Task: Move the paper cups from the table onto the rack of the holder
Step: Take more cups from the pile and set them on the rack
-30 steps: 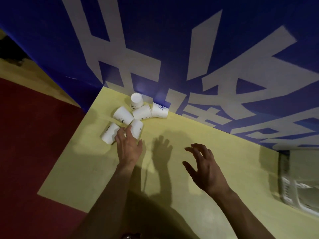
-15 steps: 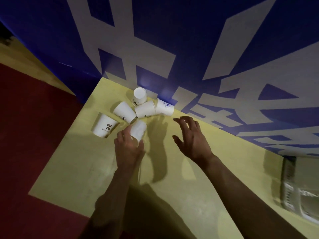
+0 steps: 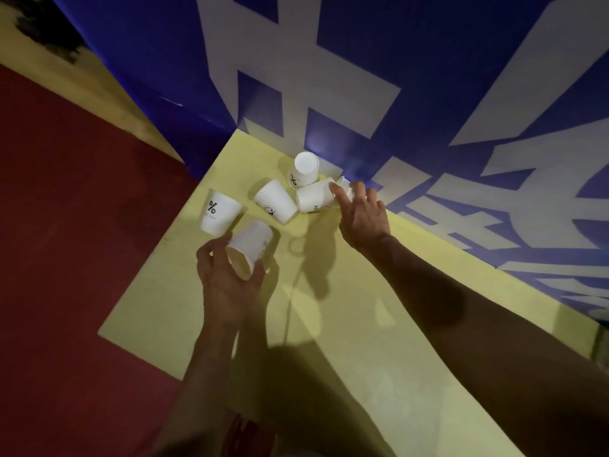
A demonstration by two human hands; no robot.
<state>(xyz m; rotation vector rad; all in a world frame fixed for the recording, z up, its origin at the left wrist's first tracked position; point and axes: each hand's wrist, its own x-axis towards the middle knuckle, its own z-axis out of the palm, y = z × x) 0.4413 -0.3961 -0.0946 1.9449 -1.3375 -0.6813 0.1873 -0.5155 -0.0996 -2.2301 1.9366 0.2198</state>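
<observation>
On the yellow desk (image 3: 329, 324), farthest left, I see a white paper cup with a black percent mark (image 3: 220, 211) standing upright. Just beside it my left hand (image 3: 227, 278) grips a tilted plain white paper cup (image 3: 250, 247), mouth toward me. Two white cups lie on their sides, one (image 3: 275, 201) left of the other (image 3: 314, 199); an inverted one (image 3: 304, 169) stands behind. My right hand (image 3: 362, 216) closes around a further, mostly hidden cup.

Blue banner (image 3: 379, 61) with large white lettering stands behind yellow table (image 3: 346, 341), meeting its far edge. Dark red floor (image 3: 66, 258) beside table at left; pale yellow strip runs beyond.
</observation>
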